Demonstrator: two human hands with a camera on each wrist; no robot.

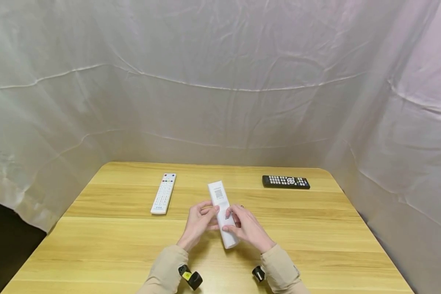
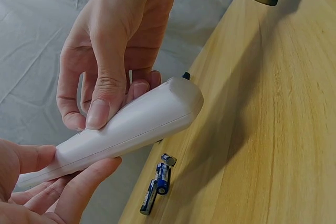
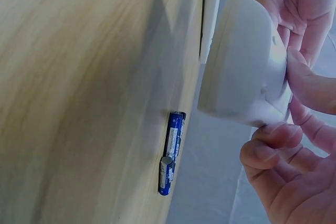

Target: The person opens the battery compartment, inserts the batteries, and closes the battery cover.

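Observation:
A white remote control [image 1: 223,218] is held raised off the table, its back with a printed label facing up. My left hand [image 1: 198,222] grips it from the left side, thumb on the back and fingers beneath, as the left wrist view shows. On the near half, my right hand [image 1: 248,228] pinches it with thumb and curled fingertips at the back. Several blue batteries [image 2: 163,178] lie on the table beyond the remote; the right wrist view also shows blue batteries [image 3: 172,140]. My right hand mostly hides them in the head view.
Another white remote [image 1: 163,194] lies buttons up at the left of the wooden table [image 1: 114,237]. A black remote [image 1: 286,182] lies crosswise at the back right. Grey cloth [image 1: 220,114] hangs behind the table and along its sides.

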